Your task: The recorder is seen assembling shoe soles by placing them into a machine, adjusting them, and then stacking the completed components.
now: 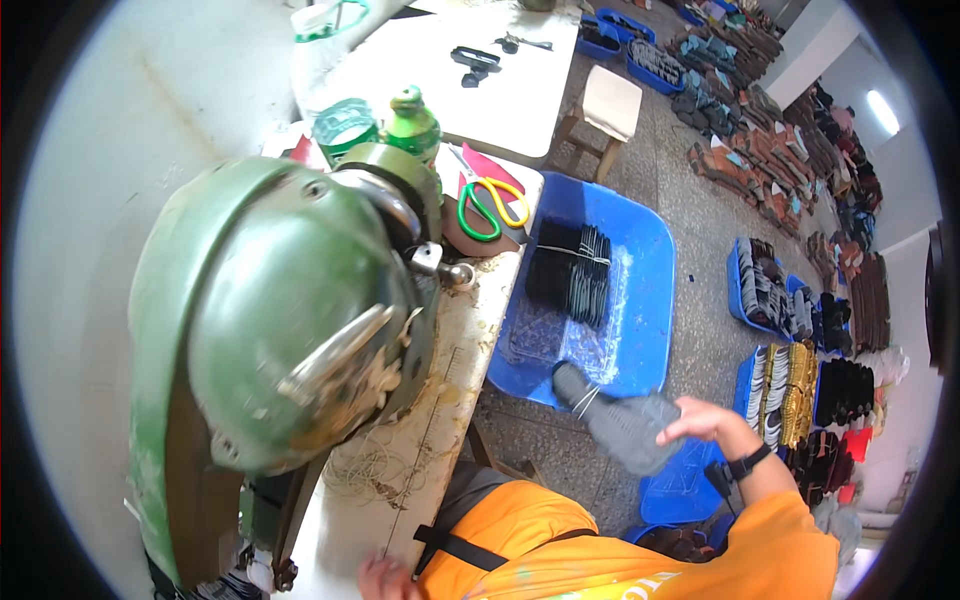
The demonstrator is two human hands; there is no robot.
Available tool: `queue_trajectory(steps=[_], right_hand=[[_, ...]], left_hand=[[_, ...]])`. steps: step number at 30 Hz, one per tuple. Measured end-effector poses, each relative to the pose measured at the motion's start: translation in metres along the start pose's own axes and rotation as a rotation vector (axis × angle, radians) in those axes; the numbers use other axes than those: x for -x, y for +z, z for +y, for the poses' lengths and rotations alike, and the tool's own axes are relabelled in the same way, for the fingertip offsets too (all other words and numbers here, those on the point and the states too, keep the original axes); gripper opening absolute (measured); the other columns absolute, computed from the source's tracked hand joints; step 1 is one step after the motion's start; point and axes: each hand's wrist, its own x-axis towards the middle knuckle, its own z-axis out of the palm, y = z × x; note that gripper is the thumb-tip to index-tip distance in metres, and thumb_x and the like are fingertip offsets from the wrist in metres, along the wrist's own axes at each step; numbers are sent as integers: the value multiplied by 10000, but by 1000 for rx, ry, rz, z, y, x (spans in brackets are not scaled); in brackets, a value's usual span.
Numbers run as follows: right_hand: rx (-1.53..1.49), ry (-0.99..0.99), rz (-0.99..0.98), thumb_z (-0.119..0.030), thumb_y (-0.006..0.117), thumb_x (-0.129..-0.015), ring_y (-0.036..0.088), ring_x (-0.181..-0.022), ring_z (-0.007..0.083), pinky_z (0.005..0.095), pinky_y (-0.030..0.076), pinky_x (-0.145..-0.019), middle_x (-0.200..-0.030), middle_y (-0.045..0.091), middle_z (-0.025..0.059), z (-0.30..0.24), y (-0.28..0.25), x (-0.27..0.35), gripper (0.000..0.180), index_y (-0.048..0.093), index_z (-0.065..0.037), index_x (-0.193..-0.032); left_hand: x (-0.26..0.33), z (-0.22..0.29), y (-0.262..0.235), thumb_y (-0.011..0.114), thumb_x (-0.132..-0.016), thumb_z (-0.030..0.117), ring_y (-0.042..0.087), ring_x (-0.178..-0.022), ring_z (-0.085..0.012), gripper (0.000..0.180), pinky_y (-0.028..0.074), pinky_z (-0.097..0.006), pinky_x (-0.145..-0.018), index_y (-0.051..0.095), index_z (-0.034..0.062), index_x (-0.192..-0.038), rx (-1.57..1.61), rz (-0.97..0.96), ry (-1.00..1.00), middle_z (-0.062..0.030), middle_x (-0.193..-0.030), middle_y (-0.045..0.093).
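My right hand [698, 420] grips the wide end of a tied bundle of dark grey, insole-shaped pieces [628, 432]. A pale string wraps the bundle near its narrow end, which reaches the near rim of a blue plastic basin [652, 300]. Inside that basin lies a stack of black pieces [572, 268], also tied with string. At the lower edge, beside the worktable [385, 520], is my left hand [390, 580], blurred and partly cut off; its fingers cannot be made out. A large green machine [290, 320] stands on the table to the left.
Scissors with green and yellow handles [490, 208] lie at the table's far end beside a green bottle [411, 125]. Loose thread [375, 475] is tangled near the machine. A stool [611, 103] stands beyond the basin. Piled shoe parts [765, 170] and filled blue bins [760, 290] line the right.
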Motion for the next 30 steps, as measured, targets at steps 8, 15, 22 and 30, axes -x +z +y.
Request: queue_trajectory(steps=[8,15,22,30], right_hand=[[436,-301,-947,-268,860,-780,619,-1082,156,331,525,-929,-1175,700,91,-123,149,53,669,594,67,-1295],[259,-997,-1282,-479,754,-854,562,-1257,333,430,412,-1085,-1369,597,184,-134,273,28,699,607,48,-1290],[332,-1216,-1163,-204,685,-869,580,-1126,318,406,447,-1002,-1218,613,206,-142,425,57,434,680,44,-1225],[660,-1292,-1127,-70,628,-903,555,-1322,367,444,415,-1112,-1390,577,246,-121,485,62,556,501,31,-1434]], left_hand=[[-29,69,-29,674,-952,347,506,-1268,-402,279,362,-655,-1075,636,272,-1218,-311,226,461,-125,-1329,619],[4,25,-60,681,-861,167,698,-924,-384,321,570,-478,-808,583,14,-1125,118,567,137,-203,-1095,694],[100,48,-48,797,-802,156,636,-1069,-208,651,491,-362,-951,494,5,-1357,1095,741,-497,-90,-1196,650],[102,34,-41,684,-919,567,564,-1250,-248,833,483,-412,-1055,336,54,-1475,1521,1117,-401,-130,-1384,527]])
